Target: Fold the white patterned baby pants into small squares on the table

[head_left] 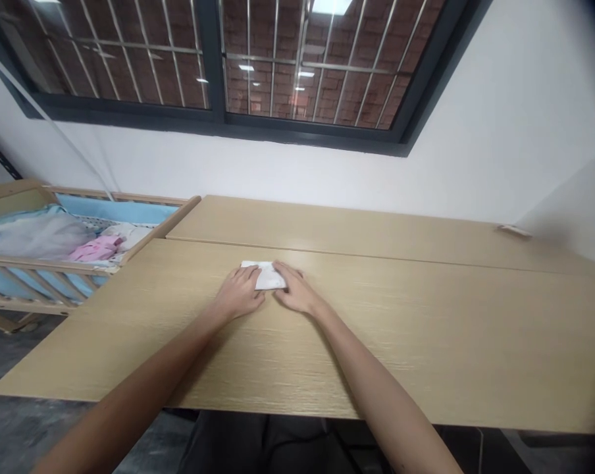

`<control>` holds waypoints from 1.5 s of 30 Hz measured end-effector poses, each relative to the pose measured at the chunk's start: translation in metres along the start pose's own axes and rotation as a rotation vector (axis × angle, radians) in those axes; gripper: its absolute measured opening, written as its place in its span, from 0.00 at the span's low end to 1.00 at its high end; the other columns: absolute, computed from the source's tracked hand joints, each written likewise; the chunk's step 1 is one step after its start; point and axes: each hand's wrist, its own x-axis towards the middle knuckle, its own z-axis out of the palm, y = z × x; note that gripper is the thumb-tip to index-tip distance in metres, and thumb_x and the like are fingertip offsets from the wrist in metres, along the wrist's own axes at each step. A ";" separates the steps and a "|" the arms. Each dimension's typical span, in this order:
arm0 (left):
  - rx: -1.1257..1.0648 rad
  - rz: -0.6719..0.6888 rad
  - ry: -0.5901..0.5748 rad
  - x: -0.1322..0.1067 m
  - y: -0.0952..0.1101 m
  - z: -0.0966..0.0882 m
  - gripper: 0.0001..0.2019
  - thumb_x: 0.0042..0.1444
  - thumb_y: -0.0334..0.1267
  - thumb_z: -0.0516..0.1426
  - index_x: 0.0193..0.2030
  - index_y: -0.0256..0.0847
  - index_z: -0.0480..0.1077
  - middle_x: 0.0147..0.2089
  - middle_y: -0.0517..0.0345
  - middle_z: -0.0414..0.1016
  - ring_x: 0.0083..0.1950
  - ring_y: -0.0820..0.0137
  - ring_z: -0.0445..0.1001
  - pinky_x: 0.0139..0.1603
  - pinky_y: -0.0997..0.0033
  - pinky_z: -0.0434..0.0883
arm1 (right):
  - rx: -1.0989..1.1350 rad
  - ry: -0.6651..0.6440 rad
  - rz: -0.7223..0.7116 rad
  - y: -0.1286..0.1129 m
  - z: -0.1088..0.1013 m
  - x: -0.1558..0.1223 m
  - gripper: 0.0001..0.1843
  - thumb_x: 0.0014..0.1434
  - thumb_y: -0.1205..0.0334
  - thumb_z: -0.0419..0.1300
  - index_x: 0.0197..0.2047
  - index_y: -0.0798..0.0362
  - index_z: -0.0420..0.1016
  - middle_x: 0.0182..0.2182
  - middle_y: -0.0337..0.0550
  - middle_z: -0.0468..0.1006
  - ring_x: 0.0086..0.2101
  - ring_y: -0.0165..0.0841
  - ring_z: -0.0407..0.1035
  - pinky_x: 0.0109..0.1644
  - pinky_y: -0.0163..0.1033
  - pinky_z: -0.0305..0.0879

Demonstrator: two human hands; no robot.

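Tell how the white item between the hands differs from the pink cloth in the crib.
The white item lies flat; the pink cloth is rumpled. The white item is on the table, touched by the left hand and right hand; the pink cloth is in the crib, untouched by either.

Wood-grained table [455, 349] under a flat white item [268, 276] and a small pale object [515, 230]

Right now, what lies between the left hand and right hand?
In the head view, a flat white thing, perhaps paper or cloth, lies on the table between the left hand and the right hand.
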 end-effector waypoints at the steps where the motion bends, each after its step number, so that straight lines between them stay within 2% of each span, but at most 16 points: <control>1: -0.022 -0.017 0.005 0.002 -0.001 0.000 0.29 0.55 0.38 0.58 0.65 0.35 0.65 0.67 0.39 0.68 0.67 0.50 0.66 0.70 0.51 0.61 | 0.010 0.040 0.007 0.002 0.001 0.004 0.39 0.55 0.66 0.59 0.70 0.56 0.60 0.67 0.57 0.65 0.67 0.48 0.57 0.71 0.57 0.49; 5: -0.069 -0.069 0.050 0.007 -0.002 -0.012 0.20 0.58 0.33 0.54 0.57 0.39 0.71 0.58 0.45 0.76 0.60 0.54 0.73 0.65 0.54 0.66 | 0.134 0.172 0.059 0.002 0.000 0.019 0.28 0.57 0.65 0.59 0.62 0.54 0.67 0.54 0.54 0.77 0.55 0.47 0.70 0.63 0.56 0.61; 8: -0.137 -0.118 0.108 0.005 -0.002 -0.028 0.14 0.65 0.38 0.50 0.51 0.41 0.73 0.50 0.49 0.80 0.51 0.58 0.78 0.55 0.59 0.72 | 0.428 0.225 0.137 -0.005 -0.005 0.026 0.28 0.61 0.55 0.60 0.62 0.52 0.62 0.40 0.45 0.79 0.39 0.40 0.75 0.45 0.46 0.72; 10: -0.315 -0.197 0.139 0.003 -0.002 -0.036 0.13 0.65 0.42 0.51 0.51 0.42 0.71 0.48 0.51 0.81 0.47 0.60 0.79 0.48 0.63 0.74 | 0.574 0.292 0.191 -0.009 -0.006 0.030 0.29 0.62 0.49 0.60 0.62 0.51 0.59 0.34 0.40 0.76 0.31 0.36 0.72 0.35 0.40 0.69; 13: -0.593 -0.341 0.091 0.001 -0.004 -0.036 0.19 0.62 0.41 0.54 0.58 0.41 0.64 0.50 0.51 0.81 0.46 0.61 0.80 0.44 0.65 0.75 | 0.578 0.367 0.250 -0.010 -0.004 0.037 0.30 0.61 0.47 0.61 0.61 0.50 0.59 0.30 0.36 0.73 0.28 0.34 0.69 0.31 0.37 0.65; 15: -0.581 -0.382 0.009 0.000 -0.005 -0.031 0.25 0.59 0.39 0.56 0.62 0.39 0.58 0.54 0.46 0.79 0.51 0.59 0.79 0.48 0.64 0.75 | 0.506 0.374 0.294 -0.006 0.001 0.042 0.31 0.59 0.47 0.63 0.60 0.51 0.60 0.31 0.36 0.73 0.29 0.34 0.69 0.32 0.38 0.66; 18: -0.373 -0.399 -0.135 -0.004 -0.002 -0.028 0.27 0.59 0.41 0.57 0.63 0.37 0.56 0.60 0.39 0.74 0.56 0.53 0.77 0.52 0.59 0.73 | 0.392 0.338 0.317 0.002 0.010 0.051 0.29 0.57 0.48 0.65 0.56 0.51 0.64 0.33 0.38 0.75 0.32 0.35 0.71 0.37 0.40 0.69; 21: -0.103 -0.397 -0.220 -0.006 0.009 -0.037 0.25 0.62 0.46 0.56 0.63 0.38 0.58 0.52 0.39 0.78 0.51 0.48 0.79 0.48 0.54 0.73 | 0.315 0.292 0.287 0.009 0.017 0.060 0.22 0.57 0.51 0.65 0.50 0.52 0.69 0.38 0.43 0.77 0.38 0.37 0.73 0.44 0.44 0.70; 24: 0.089 -0.265 -0.108 -0.008 0.023 -0.048 0.20 0.66 0.48 0.52 0.59 0.39 0.64 0.47 0.40 0.79 0.51 0.48 0.77 0.49 0.54 0.72 | 0.285 0.278 0.251 0.009 0.016 0.065 0.19 0.62 0.52 0.61 0.52 0.54 0.71 0.44 0.49 0.79 0.44 0.39 0.74 0.51 0.47 0.71; 27: 0.056 -0.029 0.010 -0.013 0.035 -0.050 0.17 0.69 0.47 0.48 0.53 0.40 0.70 0.50 0.41 0.77 0.55 0.51 0.74 0.55 0.54 0.72 | 0.228 0.236 0.134 -0.006 0.005 0.061 0.23 0.70 0.49 0.52 0.60 0.54 0.70 0.57 0.55 0.75 0.57 0.41 0.69 0.62 0.51 0.65; 29: -0.021 0.102 0.003 -0.018 0.043 -0.043 0.18 0.68 0.46 0.49 0.55 0.38 0.71 0.54 0.40 0.76 0.59 0.52 0.73 0.61 0.53 0.70 | 0.172 0.131 0.013 -0.024 -0.006 0.054 0.26 0.74 0.46 0.46 0.66 0.50 0.68 0.65 0.52 0.68 0.66 0.40 0.60 0.70 0.52 0.55; 31: -0.063 0.179 -0.045 -0.024 0.050 -0.032 0.20 0.66 0.43 0.52 0.58 0.34 0.71 0.57 0.37 0.75 0.62 0.50 0.71 0.64 0.51 0.68 | 0.130 -0.048 -0.104 -0.044 -0.015 0.045 0.28 0.75 0.45 0.42 0.70 0.44 0.64 0.70 0.44 0.62 0.70 0.39 0.53 0.73 0.53 0.48; 35: -0.059 0.149 -0.196 -0.032 0.061 -0.016 0.18 0.65 0.45 0.52 0.50 0.36 0.77 0.48 0.37 0.80 0.54 0.48 0.77 0.60 0.45 0.71 | 0.128 -0.391 -0.213 -0.062 -0.022 0.034 0.26 0.75 0.44 0.43 0.70 0.38 0.64 0.70 0.35 0.62 0.70 0.36 0.54 0.73 0.50 0.52; 38: -0.012 0.118 -0.220 -0.033 0.065 -0.013 0.20 0.66 0.47 0.50 0.48 0.36 0.78 0.44 0.37 0.80 0.50 0.48 0.78 0.55 0.46 0.74 | 0.105 -0.416 -0.234 -0.046 -0.017 0.037 0.25 0.74 0.43 0.47 0.69 0.38 0.66 0.69 0.33 0.63 0.69 0.34 0.55 0.73 0.47 0.53; 42: 0.044 0.124 -0.128 -0.031 0.065 -0.010 0.27 0.63 0.49 0.52 0.58 0.27 0.72 0.54 0.27 0.76 0.60 0.43 0.72 0.60 0.45 0.71 | 0.034 -0.297 -0.278 -0.009 -0.006 0.056 0.27 0.73 0.44 0.51 0.71 0.37 0.62 0.71 0.34 0.60 0.70 0.36 0.53 0.75 0.49 0.48; 45: 0.055 0.123 -0.152 -0.031 0.065 -0.005 0.33 0.63 0.49 0.52 0.63 0.18 0.66 0.62 0.21 0.69 0.67 0.40 0.66 0.66 0.44 0.66 | -0.017 -0.270 -0.210 0.012 0.000 0.072 0.32 0.73 0.43 0.48 0.74 0.46 0.56 0.73 0.42 0.52 0.72 0.39 0.45 0.77 0.51 0.41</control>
